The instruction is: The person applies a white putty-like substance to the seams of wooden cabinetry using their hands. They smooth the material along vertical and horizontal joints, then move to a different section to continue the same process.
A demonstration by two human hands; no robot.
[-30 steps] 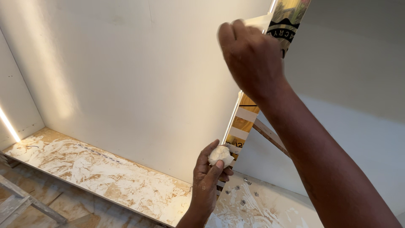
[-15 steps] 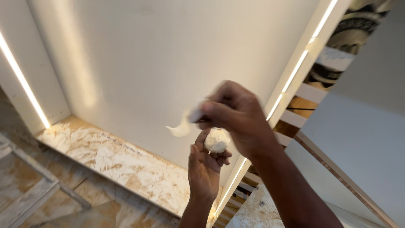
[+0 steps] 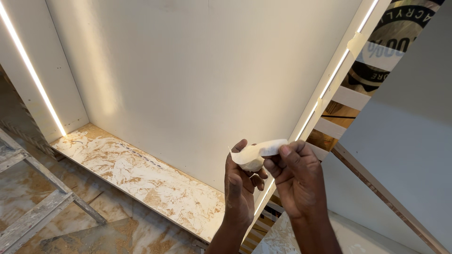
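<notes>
Cabinet panel (image 3: 197, 84) fills the far view, white and bare, lit strips along its left and right edges. Below, a board shelf (image 3: 141, 178) ends at an open near edge. Left hand (image 3: 239, 188) cups a tape roll (image 3: 249, 159); right hand (image 3: 294, 176) pinches its loose strip (image 3: 272, 147), pulled taut rightward in free space.

Two bare hands and forearms rose from the bottom edge. The left hand (image 3: 239, 188) carried pale dusty smears across its back and knuckles. The right hand (image 3: 295, 181) showed short nails. No sleeves, gloves or rings were visible.
</notes>
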